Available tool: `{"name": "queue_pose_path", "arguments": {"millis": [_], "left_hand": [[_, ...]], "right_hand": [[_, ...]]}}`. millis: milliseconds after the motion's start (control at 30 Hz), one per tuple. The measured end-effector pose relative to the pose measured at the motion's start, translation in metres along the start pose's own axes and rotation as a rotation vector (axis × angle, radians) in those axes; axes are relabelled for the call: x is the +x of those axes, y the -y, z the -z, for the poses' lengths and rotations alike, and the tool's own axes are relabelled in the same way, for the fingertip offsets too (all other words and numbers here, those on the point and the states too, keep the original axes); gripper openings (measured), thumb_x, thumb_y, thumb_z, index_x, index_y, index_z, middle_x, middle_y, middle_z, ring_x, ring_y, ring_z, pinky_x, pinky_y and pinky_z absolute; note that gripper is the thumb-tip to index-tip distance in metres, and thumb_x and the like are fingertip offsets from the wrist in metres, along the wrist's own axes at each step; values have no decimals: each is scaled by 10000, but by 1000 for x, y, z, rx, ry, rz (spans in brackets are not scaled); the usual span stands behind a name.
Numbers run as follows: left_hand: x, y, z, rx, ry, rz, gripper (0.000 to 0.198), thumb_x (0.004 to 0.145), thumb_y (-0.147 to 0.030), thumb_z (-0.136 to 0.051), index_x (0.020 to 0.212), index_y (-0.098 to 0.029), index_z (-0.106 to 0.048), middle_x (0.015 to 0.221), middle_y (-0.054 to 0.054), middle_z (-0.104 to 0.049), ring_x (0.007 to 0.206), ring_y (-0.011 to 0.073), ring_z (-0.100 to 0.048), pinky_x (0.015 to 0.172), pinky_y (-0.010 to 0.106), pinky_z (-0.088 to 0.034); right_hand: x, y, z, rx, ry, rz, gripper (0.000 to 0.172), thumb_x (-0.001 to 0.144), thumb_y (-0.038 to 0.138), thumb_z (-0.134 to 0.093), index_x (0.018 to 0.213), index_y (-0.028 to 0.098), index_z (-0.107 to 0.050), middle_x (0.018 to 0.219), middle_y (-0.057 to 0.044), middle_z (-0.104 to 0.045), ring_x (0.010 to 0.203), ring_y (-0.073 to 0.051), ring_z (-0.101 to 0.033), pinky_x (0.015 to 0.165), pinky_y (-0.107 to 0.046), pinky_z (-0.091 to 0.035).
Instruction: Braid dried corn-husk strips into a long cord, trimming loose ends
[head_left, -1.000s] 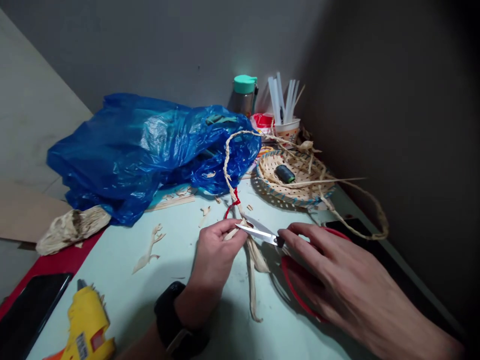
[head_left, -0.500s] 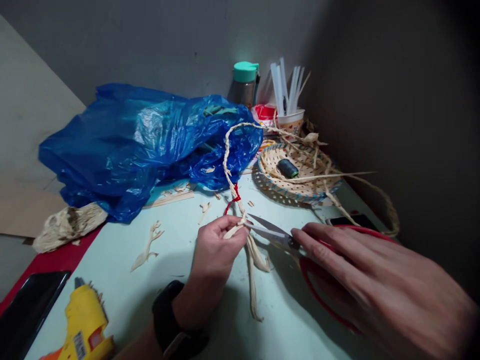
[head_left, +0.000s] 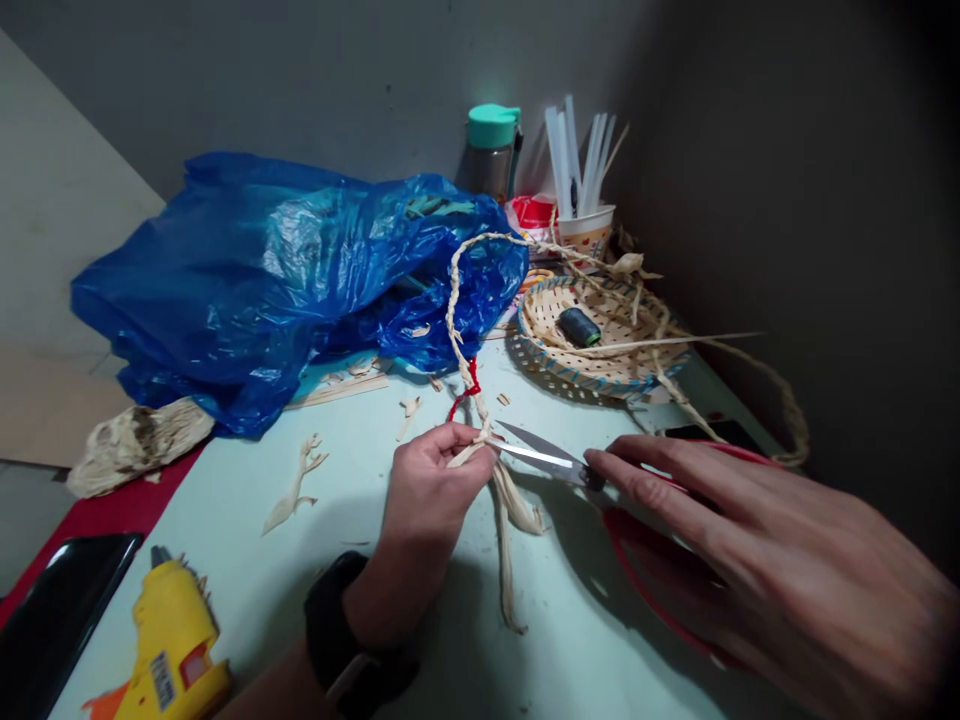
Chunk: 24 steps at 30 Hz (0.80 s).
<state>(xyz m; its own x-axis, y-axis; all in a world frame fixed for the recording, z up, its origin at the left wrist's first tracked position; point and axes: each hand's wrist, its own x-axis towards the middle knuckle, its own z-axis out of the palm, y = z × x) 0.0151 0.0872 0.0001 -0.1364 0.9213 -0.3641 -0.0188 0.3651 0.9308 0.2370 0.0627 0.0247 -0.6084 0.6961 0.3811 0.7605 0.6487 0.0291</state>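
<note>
A braided pale cord point(head_left: 453, 300) curves down past a red tie point(head_left: 472, 378) to my left hand point(head_left: 435, 480). That hand pinches the cord's lower end between thumb and fingers, and loose strands point(head_left: 506, 560) hang below. My right hand point(head_left: 757, 540) holds red-handled scissors point(head_left: 551, 460), its fingers around the handles. The blades are parted, their tips at the cord beside my left fingertips. A small piece of pale strand point(head_left: 466, 455) lies across my left fingers.
Behind lie a blue plastic bag point(head_left: 247, 270), a bottle point(head_left: 491, 150), a cup of glue sticks point(head_left: 589, 235) and a woven basket point(head_left: 547, 350) with a thread spool point(head_left: 579, 327). At left are a yellow glue gun point(head_left: 172, 635), a black phone point(head_left: 60, 600) and a dried husk point(head_left: 142, 445).
The scissors' blades look slightly wider apart, and my right hand has shifted a little right. My left hand keeps its pinch. The view has tilted slightly.
</note>
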Motion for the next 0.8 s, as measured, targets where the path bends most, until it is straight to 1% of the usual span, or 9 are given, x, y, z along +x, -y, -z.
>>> {"name": "queue_pose_path", "arguments": {"millis": [100,300,400,533,667,800], "left_hand": [[0,2,-1,-11,-13,-2,133,660,-264,-652,678,-140,-608,388,-109,-315,373,22,-215,409,190,-171],[1,6,-2,-51,-15,16,133,656,-263,-659,687,-140,-616,411,-102,-323,377,17,-209,387,177,-145],[2,7,-1,-85,5,36,149,660,-272,-674,705,-138,-625,431,-95,-335,381,18,-210,375,175,-139],[3,9,2,-129,44,17,153,679,-264,-681,737,-128,-640,460,-85,-357,389,17,-208,369,178,-130],[2,9,4,-187,74,-20,150,696,-247,-687,775,-126,-647,510,-73,-396,408,14,-216,376,175,-138],[1,10,5,-199,98,-43,124,718,-237,-679,772,-133,-641,521,-71,-391,423,16,-219,387,169,-151]], "right_hand": [[3,2,1,-31,95,72,387,864,264,-464,1247,232,-510,1177,-76,-588,918,-230,-601,739,-352,-505],[10,12,2,-12,101,59,364,873,193,-431,1233,173,-483,1152,-105,-576,940,-234,-574,765,-357,-466],[7,11,1,19,134,41,355,911,231,-407,1257,194,-476,1189,-96,-558,942,-216,-582,737,-326,-480],[7,8,2,120,202,-16,338,942,303,-414,1264,225,-480,1197,-74,-554,901,-182,-603,670,-277,-503],[12,8,6,208,187,-61,296,937,310,-433,1212,233,-514,1151,-63,-572,814,-158,-615,609,-257,-507],[10,9,7,230,197,-73,284,932,321,-437,1189,232,-521,1156,-68,-564,833,-158,-614,635,-255,-519]]}}
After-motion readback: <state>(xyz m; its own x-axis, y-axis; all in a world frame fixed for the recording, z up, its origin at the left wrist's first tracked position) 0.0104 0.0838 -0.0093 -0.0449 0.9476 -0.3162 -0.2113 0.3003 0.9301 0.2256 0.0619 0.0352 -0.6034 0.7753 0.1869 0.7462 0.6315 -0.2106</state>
